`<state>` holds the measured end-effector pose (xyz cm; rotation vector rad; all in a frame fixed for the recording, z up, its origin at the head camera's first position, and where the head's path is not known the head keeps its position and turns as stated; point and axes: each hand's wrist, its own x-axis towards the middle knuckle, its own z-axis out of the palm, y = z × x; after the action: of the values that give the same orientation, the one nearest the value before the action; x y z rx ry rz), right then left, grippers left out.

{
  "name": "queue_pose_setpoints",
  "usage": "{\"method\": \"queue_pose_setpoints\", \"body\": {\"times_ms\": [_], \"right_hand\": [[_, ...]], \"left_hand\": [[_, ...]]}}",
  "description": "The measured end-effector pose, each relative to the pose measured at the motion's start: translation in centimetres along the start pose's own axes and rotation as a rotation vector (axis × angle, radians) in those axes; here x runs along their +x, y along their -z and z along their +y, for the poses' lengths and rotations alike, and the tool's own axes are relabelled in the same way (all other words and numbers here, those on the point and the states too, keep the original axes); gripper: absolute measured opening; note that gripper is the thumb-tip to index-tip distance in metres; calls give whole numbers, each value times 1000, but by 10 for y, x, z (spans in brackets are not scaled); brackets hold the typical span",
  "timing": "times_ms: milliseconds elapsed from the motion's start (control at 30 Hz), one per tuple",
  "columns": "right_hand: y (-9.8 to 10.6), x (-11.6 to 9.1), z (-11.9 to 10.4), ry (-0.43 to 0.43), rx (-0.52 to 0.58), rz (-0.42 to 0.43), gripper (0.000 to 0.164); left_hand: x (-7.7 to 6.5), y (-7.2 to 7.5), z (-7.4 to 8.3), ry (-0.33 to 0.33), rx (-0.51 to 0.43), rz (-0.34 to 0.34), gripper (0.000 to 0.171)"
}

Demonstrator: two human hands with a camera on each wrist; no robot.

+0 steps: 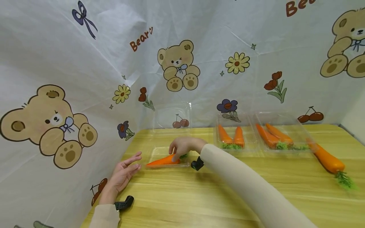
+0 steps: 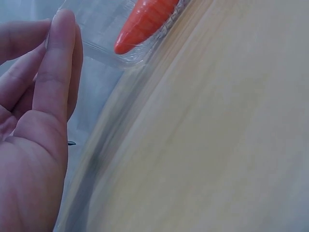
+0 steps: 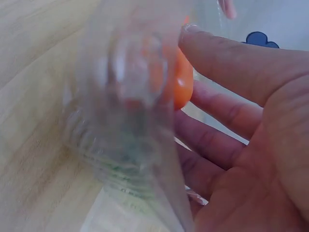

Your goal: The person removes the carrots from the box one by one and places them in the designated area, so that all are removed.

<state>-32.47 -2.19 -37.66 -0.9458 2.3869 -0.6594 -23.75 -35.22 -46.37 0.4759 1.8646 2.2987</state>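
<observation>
On the left of the table, an orange carrot (image 1: 161,161) with green leaves lies in a clear plastic box (image 1: 185,164), its pointed end to the left. My right hand (image 1: 185,146) reaches down into this box and grips the carrot at its thick end. In the right wrist view, the thumb and fingers are around the orange end (image 3: 184,82), partly behind the clear box wall. My left hand (image 1: 123,173) is just left of the box, holding nothing, fingers extended. The left wrist view shows the carrot's tip (image 2: 140,29) beyond those fingers. The box's clear lid (image 1: 168,115) stands raised behind.
Two more clear boxes stand at the back right: one with two carrots (image 1: 239,136), another (image 1: 285,148) also holding two. A loose carrot (image 1: 328,158) with leaves lies right of them. A bear-print sheet (image 1: 205,104) rises behind and left of the wooden table (image 1: 176,196).
</observation>
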Motion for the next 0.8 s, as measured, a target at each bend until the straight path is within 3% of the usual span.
{"method": "queue_pose_setpoints", "body": {"times_ms": [200, 800], "right_hand": [[-4, 7, -3, -20, -89, -39, 40], [-8, 19, -8, -73, -194, -43, 44]], "left_hand": [[-1, -1, 0, 8, 12, 4, 41], [0, -1, 2, 18, 22, 15, 41]]}}
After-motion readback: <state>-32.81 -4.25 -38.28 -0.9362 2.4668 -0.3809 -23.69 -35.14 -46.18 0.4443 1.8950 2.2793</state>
